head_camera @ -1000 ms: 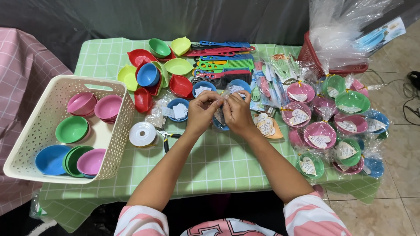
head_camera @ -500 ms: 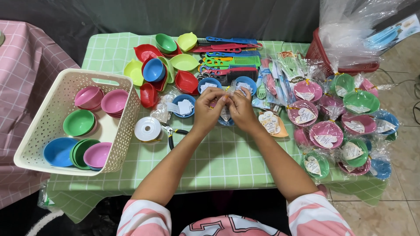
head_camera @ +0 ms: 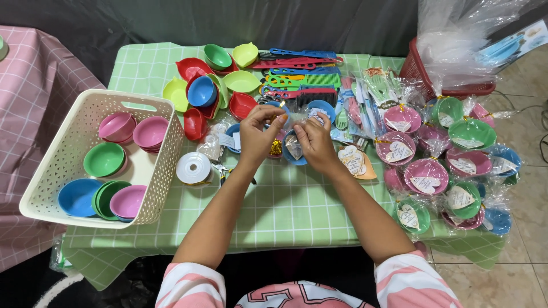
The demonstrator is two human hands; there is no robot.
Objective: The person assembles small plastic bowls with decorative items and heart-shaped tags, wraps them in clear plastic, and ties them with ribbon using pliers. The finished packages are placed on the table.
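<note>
While both forearms reach out over the green checked worktop [head_camera: 297,211], the left hand [head_camera: 258,134] and the right hand [head_camera: 314,142] meet above its middle, fingers pinched together on the clear plastic wrapping of a small blue bowl [head_camera: 292,149] that sits between them, just off the cloth or resting on it; which, the view does not settle. The left hand's fingertips grip the gathered top of the wrapping, and a bit of gold ribbon [head_camera: 276,148] shows below its palm. The right hand closes on the same packet from the other side, its thumb pressed toward the left hand's fingers. Just left of the hands lies a white roll of ribbon [head_camera: 193,168], and beyond it stands a cream perforated basket [head_camera: 165,154] holding loose pink, green and blue bowls. Behind the hands, loose bowls [head_camera: 202,91] in red, blue, yellow and green are heaped near a row of coloured combs [head_camera: 302,80]. To the right, a crowd of already wrapped bowls [head_camera: 451,165], pink, green and blue, each with a heart-shaped tag inside clear film, fills that side of the worktop. A red basket [head_camera: 422,74] with a clear plastic bag stands at the far right corner.
</note>
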